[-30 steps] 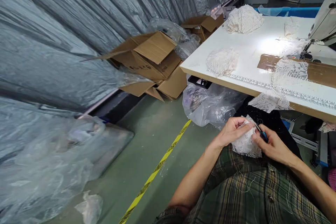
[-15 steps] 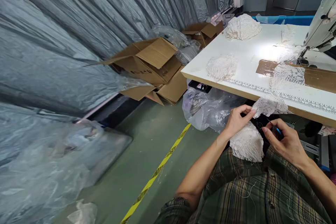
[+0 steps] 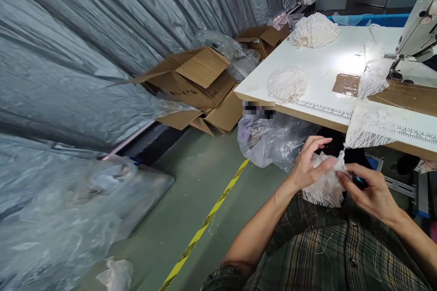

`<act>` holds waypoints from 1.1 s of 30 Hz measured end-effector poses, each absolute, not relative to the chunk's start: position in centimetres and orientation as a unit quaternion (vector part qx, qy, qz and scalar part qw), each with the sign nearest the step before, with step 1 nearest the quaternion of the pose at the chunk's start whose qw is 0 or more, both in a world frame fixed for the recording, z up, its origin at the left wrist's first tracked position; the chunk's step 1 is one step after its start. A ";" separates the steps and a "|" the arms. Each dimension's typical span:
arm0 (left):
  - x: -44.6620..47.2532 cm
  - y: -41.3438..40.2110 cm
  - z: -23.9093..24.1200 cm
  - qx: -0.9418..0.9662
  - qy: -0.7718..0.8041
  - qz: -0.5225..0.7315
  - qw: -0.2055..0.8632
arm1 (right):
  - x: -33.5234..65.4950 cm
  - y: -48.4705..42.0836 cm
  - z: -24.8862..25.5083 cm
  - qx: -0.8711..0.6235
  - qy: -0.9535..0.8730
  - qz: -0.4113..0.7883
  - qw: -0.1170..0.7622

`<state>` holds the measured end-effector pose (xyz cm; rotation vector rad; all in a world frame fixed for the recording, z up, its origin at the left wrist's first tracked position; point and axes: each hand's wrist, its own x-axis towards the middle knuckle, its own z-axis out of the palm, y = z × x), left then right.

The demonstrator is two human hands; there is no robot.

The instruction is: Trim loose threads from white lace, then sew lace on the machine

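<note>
Head view | I've white lace point(image 3: 321, 188) between both hands, neither clearly nearer, its twisted neck running forward to a panel point(image 3: 367, 127) over the bench point(image 3: 321, 70) edge | right hand point(image 3: 372, 191): grip pinched on lace | left hand point(image 3: 307, 168): thumb touching, forefingers lifted, hold unclear

single head-worn view, forward and down, hands point(image 3: 307, 169) right of centre

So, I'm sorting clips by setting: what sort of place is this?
Probably a sewing workshop: an industrial-looking sewing machine stands on a white worktable, a ruler scale runs along its near edge, and heaps of white lace lie on top.
</note>
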<state>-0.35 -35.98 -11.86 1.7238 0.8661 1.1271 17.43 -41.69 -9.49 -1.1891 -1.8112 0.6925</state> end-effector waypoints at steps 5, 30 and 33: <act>-0.9 -35.8 -12.2 0.528 0.234 0.255 0.775 | 16.9 -43.0 -9.7 -0.373 -0.785 0.344 0.354; -2.2 -37.0 -11.1 0.513 0.400 0.289 0.702 | 16.9 -40.0 -11.0 -0.553 -0.691 0.360 0.294; -2.3 -36.9 -11.1 0.514 0.404 0.291 0.698 | 17.0 -40.5 -10.9 -0.545 -0.699 0.365 0.284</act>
